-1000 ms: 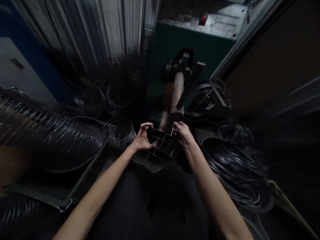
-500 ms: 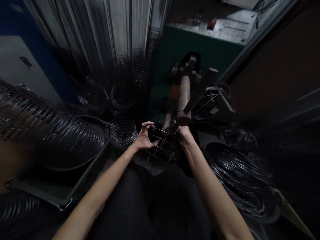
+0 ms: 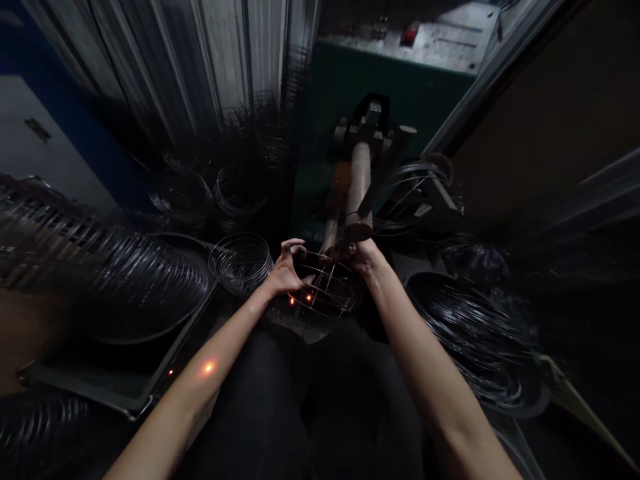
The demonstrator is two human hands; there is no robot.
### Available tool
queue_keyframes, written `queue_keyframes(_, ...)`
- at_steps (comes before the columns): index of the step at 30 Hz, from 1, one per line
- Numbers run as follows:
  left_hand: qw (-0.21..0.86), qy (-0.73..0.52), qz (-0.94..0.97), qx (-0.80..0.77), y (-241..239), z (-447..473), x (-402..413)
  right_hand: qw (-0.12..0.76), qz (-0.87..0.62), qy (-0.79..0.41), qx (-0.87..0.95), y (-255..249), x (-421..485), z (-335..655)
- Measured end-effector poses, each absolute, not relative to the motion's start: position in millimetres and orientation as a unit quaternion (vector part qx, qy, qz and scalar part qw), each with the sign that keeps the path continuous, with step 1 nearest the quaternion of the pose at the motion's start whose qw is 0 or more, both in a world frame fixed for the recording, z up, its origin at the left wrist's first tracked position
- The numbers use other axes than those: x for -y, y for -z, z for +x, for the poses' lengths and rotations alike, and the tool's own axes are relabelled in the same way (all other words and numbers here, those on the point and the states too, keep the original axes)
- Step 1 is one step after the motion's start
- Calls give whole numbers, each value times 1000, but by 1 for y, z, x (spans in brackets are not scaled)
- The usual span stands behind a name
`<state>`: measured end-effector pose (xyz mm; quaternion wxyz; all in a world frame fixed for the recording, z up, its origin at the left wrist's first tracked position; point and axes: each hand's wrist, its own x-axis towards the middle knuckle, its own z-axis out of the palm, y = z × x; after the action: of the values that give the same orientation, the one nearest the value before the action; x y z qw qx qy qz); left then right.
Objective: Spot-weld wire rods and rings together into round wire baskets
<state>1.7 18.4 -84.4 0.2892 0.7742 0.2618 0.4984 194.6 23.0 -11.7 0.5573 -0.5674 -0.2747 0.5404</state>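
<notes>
A round wire frame (image 3: 327, 292), made of thin metal rings joined by short cross wires, sits tilted below the arms of a green machine. My left hand (image 3: 289, 269) grips its left side, thumb and fingers curved around the rings. At the far right side, my right hand (image 3: 367, 257) is closed on the frame, with its fingertips partly hidden under the thick upper metal arm (image 3: 360, 180). The slimmer lower arm (image 3: 330, 237) meets the frame's wires between my hands. Small orange sparks glow beside the frame and over my left forearm.
Loose wire rings (image 3: 240, 263) are piled left of my hands. A long row of rings (image 3: 165, 273) lies above a green-edged tray (image 3: 120, 400). Bundled wire (image 3: 470, 333) fills the right side. The green machine body (image 3: 400, 87) carries a red switch (image 3: 410, 35).
Orange sparks have appeared near the frame and my left forearm. The camera view has shifted slightly, while both hands keep their hold on the wire frame.
</notes>
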Motion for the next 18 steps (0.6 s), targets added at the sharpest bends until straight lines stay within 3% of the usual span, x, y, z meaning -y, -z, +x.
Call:
queue_keyframes(6, 234, -456, 824, -240, 108, -16, 8, 529, -605, -526, 279, -10, -13, 210)
queue_keyframes(10, 220, -262, 912, -229, 101, -69, 34, 514, -617, -481, 351, 5, 49, 194)
queue_keyframes(13, 311, -165, 885, -306, 76, -89, 52, 485, -649, -392, 437, 33, 109, 163)
queue_keyframes(18, 549, -242, 714, -361, 49, -28, 86, 389, -649, -254, 603, 71, 181, 110)
